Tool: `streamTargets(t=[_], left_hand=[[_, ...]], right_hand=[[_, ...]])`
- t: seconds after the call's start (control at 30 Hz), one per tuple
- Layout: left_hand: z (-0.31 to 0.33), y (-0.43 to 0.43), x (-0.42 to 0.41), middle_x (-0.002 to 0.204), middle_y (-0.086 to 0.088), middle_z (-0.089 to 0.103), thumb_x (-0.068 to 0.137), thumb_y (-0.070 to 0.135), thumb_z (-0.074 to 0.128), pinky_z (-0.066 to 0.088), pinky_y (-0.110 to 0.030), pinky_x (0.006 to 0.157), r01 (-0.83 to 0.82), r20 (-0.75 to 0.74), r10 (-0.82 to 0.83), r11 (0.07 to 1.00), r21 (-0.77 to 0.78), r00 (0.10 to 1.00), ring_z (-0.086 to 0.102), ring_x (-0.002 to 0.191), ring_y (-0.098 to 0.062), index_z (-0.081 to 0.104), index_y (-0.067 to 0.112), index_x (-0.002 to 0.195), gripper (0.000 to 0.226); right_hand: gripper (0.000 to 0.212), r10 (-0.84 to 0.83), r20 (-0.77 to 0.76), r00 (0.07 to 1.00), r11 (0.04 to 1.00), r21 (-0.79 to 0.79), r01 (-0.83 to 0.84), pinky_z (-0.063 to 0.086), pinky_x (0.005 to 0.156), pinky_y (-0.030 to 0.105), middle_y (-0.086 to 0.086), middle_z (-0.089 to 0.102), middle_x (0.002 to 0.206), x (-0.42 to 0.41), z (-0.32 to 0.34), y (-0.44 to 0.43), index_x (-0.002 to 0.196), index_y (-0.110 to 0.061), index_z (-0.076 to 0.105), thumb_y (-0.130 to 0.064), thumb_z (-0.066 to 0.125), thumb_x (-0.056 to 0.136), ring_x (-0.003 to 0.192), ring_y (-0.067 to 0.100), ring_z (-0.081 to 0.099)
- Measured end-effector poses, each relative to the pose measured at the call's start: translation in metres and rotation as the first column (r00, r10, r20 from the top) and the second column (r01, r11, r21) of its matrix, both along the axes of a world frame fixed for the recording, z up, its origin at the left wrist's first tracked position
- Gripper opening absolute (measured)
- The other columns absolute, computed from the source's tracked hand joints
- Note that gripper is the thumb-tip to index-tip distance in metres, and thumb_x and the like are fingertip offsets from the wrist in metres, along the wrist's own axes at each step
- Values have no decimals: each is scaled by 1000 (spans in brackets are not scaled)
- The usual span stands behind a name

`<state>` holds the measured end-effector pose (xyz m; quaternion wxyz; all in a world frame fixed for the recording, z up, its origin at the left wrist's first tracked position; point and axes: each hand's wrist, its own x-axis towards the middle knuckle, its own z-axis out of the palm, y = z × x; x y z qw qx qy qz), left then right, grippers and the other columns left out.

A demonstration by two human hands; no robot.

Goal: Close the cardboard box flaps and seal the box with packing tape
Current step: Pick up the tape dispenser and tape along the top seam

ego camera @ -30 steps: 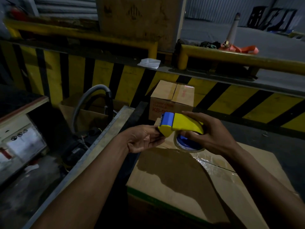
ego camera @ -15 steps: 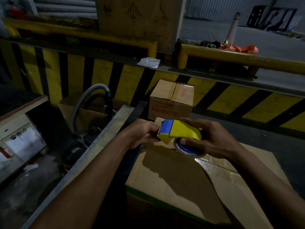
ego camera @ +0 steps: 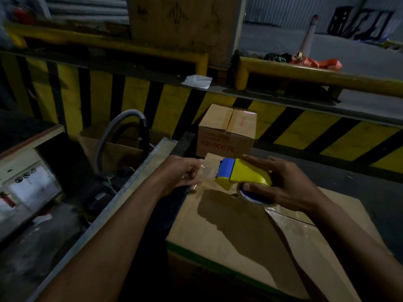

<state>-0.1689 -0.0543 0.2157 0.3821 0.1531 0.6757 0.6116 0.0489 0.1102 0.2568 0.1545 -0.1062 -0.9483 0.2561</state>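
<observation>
A large cardboard box (ego camera: pixel 229 232) lies in front of me with its flaps closed and a strip of clear tape along its seam on the right. My right hand (ego camera: pixel 281 184) grips a yellow and blue tape dispenser (ego camera: pixel 239 174) just above the box's far end, a finger inside the tape roll. My left hand (ego camera: pixel 181 173) pinches the free end of the clear tape (ego camera: pixel 207 173), drawn out a short way to the left of the dispenser's toothed blade.
A smaller closed box (ego camera: pixel 226 131) marked KB-9007E stands just beyond. A yellow and black striped barrier (ego camera: pixel 305 127) runs behind. To the left lie a grey hose (ego camera: pixel 113 131), a metal rail (ego camera: pixel 122 192) and a white cabinet (ego camera: pixel 28 184).
My left hand has pulled the tape end out leftward from the dispenser. Both hands and the dispenser have moved lower, closer to the box top.
</observation>
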Motion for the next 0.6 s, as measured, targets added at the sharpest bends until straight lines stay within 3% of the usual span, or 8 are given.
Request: streamTargets(t=[0.13,0.23,0.37,0.47,0.6], left_hand=[[-10,6,-2,78,-16,58,91,11,72,63,-35,71,-10,-69,7,999,-50,998,64,79,-23,66,-5,84,19],[-16,8,-4,74,-13,60,91,10,71,62,-33,67,-36,-136,25,996,-76,990,64,75,-21,67,-4,86,16],[-20,9,-5,75,-11,65,89,6,73,59,-27,58,-93,-267,61,990,-109,962,67,77,-23,68,0,75,16],[-25,11,-6,75,-12,68,88,13,75,62,-33,61,-133,-373,68,979,-153,926,70,76,-26,69,6,69,21],[-34,7,-12,74,-3,72,88,26,75,63,-42,70,-197,-555,30,950,-244,831,72,74,-20,71,18,69,21]], right_hand=[[73,-10,66,998,998,55,6,43,67,7,-36,41,102,2,0,-2,142,-48,40,-72,60,76,91,-25,45],[70,-8,115,993,993,114,-5,42,62,11,-26,45,92,-1,-3,-5,143,-45,44,-69,59,79,81,-12,51],[70,-7,209,978,991,131,-20,46,65,19,-13,56,105,-9,0,-8,144,-42,42,-68,58,80,82,3,56],[69,3,238,971,992,123,-33,53,76,24,-13,54,114,-14,6,-8,144,-41,42,-65,59,81,89,5,59],[67,2,277,961,994,104,-32,52,66,22,-5,63,106,-13,2,-7,144,-44,40,-63,60,83,78,5,61]])
